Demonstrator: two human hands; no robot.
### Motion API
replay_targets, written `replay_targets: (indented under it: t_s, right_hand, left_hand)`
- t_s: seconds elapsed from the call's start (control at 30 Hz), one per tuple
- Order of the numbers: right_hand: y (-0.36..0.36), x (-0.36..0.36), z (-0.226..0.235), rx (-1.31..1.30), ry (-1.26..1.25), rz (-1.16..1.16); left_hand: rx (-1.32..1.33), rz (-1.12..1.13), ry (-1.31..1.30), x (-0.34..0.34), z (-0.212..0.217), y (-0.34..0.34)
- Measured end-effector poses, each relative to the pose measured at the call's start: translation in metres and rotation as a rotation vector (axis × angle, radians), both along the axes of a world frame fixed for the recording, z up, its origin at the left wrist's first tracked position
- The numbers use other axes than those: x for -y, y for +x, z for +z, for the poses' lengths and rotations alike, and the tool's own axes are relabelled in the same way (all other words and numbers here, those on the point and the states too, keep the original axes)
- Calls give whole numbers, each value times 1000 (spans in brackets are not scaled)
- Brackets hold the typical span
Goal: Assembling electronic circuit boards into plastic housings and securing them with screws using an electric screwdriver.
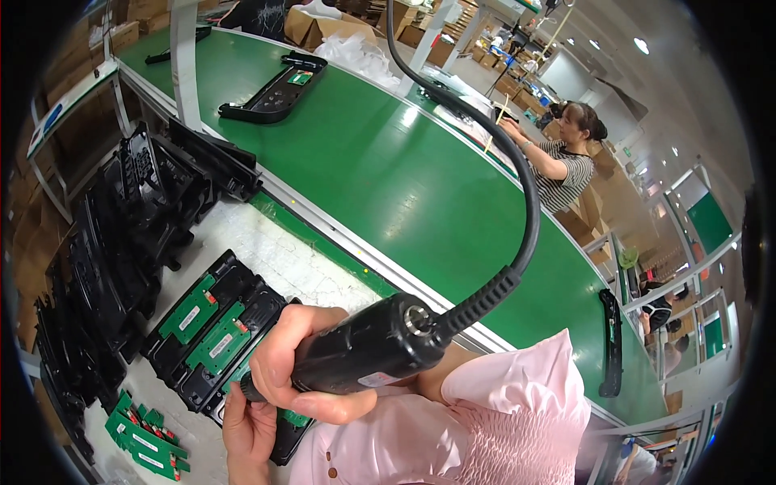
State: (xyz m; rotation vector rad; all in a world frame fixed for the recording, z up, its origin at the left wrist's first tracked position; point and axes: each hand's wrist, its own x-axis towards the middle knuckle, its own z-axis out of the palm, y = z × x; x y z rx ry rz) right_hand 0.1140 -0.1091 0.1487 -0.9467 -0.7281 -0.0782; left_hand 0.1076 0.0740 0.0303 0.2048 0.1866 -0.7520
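Note:
My right hand [279,360] is wrapped round a black electric screwdriver [364,347], whose thick cable [529,218] loops upward from its back end. The tool's front end points down and left toward black plastic housings [166,368] lying side by side on the white work surface. Green circuit boards [220,343] sit inside these housings. Close to the tool's tip is my left hand [246,432], thumb and finger pinched together; what lies between them is hidden. Several loose green circuit boards [145,440] with red parts lie to the left of that hand.
Black plastic housings [105,250] are piled along the left. Beyond a metal rail runs a green conveyor belt [380,186], carrying a black housing with a small board [279,90] and another black piece [610,343] at right. A person in a striped top [566,170] works across the belt.

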Motion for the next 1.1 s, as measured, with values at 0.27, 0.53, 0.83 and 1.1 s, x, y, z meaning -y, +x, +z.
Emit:
replay_targets:
  t_s: [0.27, 0.53, 0.83, 1.1]
  right_hand:
    - [13, -8, 4, -118, -78, -268]
    - [35, -17, -20, -112, -47, -294]
    - [57, -42, -34, -130, -194, -94]
    - [61, -90, -46, -85, -242, 85]
  left_hand:
    - [66, -65, 108, 12, 32, 1]
    - [80, -39, 420, 6, 11, -11]
    - [163, -312, 325, 18, 24, -12]
    - [102, -183, 264, 10, 11, -15]
